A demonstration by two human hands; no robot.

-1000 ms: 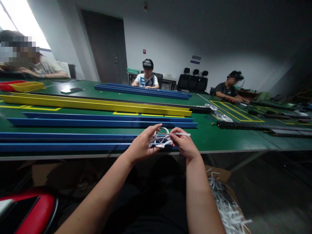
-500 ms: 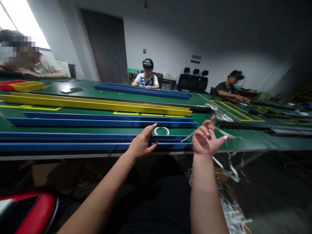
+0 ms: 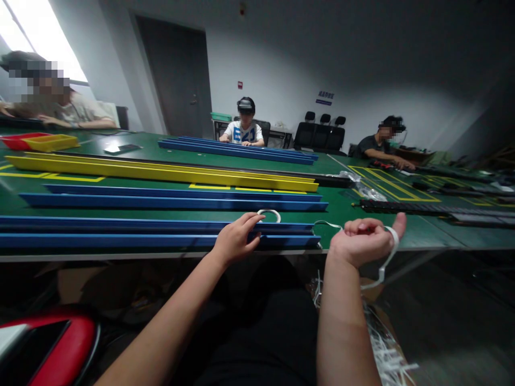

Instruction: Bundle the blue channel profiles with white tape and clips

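White strips (image 3: 387,348) lie in a cardboard box (image 3: 373,294) below the right hand (image 3: 362,242)

The upper-left window (image 3: 50,35) glares while the right side lies dim.

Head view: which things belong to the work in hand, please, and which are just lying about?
Probably in the work:
white strip, on the right hand
white ring, near the left hand
nearest blue channel, at that hand

Probably just lying about:
yellow channel
red tray
clear plastic
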